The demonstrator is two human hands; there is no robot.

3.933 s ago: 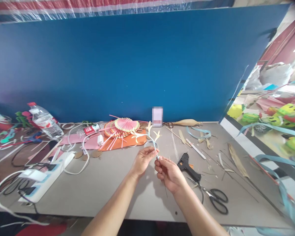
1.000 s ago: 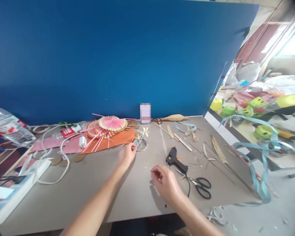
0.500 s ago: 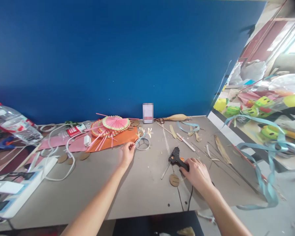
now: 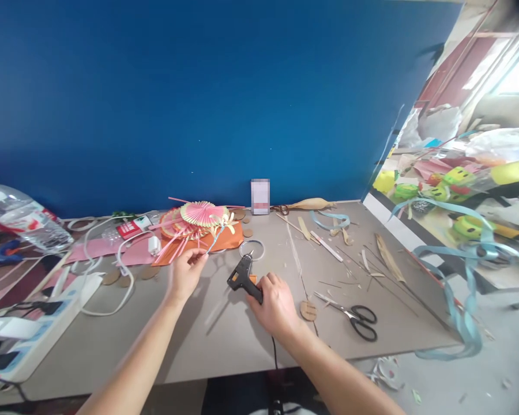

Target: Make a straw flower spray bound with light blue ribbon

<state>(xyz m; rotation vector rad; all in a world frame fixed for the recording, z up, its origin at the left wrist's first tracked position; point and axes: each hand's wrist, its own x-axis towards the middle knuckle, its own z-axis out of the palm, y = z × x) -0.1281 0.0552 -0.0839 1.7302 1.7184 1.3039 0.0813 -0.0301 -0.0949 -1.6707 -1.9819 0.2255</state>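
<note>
My left hand (image 4: 187, 273) pinches the thin stem of a small blue-stemmed flower sprig (image 4: 219, 235), raised in front of the pink and green paper fans (image 4: 204, 214). In my right hand (image 4: 277, 304) is a black hot glue gun (image 4: 243, 278), its nozzle pointing up and away from me. A clear glue stick trails from its rear. Just behind the nozzle lies a roll of tape or ring (image 4: 260, 249) on the table. Right of my right hand are a round wooden disc (image 4: 308, 310) and black-handled scissors (image 4: 358, 319).
A white power strip (image 4: 43, 328) with plugged-in cables stands at the left, near a tilted plastic bottle (image 4: 23, 216). Dried stems and leaves (image 4: 389, 259) are strewn at the right. Light-blue ribbon (image 4: 471, 323) hangs over the right edge. A small card (image 4: 260, 197) leans against the blue wall.
My left hand has moved left and lifted the flower sprig away from the ring. My right hand has carried the glue gun up and left, uncovering the scissors.
</note>
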